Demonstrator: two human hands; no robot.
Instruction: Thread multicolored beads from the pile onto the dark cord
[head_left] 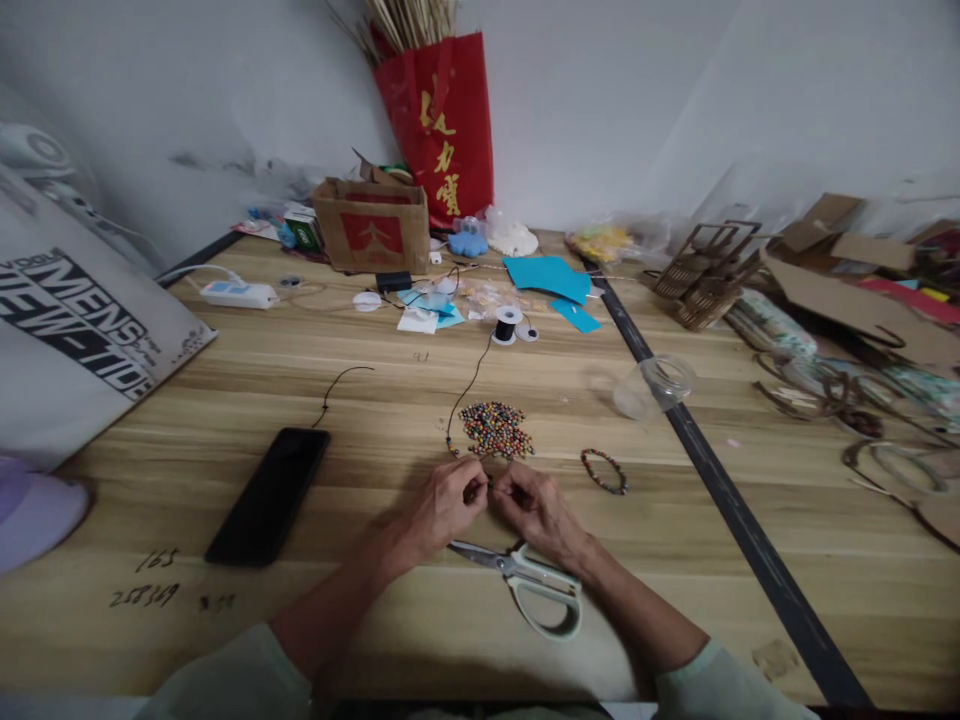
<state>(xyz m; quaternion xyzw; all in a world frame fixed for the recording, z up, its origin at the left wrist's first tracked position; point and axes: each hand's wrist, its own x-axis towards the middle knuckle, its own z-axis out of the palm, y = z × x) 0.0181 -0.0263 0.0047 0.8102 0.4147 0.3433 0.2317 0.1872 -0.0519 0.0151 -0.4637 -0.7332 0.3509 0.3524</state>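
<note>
My left hand (pixel 454 500) and my right hand (pixel 536 508) nearly meet over the table, fingers pinched together. The black cord (pixel 466 390) runs from a spool (pixel 507 325) down to my left fingers, with a few beads threaded on it near that hand. My left hand is closed on this cord. A pinch of something dark shows between the hands; what my right fingers hold is too small to make out. Just beyond them lies a pile of small multicoloured beads (pixel 496 430). Scissors (pixel 525 575) with pale handles rest below my right hand. A finished-looking beaded bracelet (pixel 604 471) lies to the right.
A black phone (pixel 268 497) lies at left near a short piece of cord (pixel 330 390). A clear plastic container (pixel 654 385) sits over the dark table strip. Blue paper (pixel 547 278), a cardboard box (pixel 373 225) and a red bag (pixel 450 130) stand along the back.
</note>
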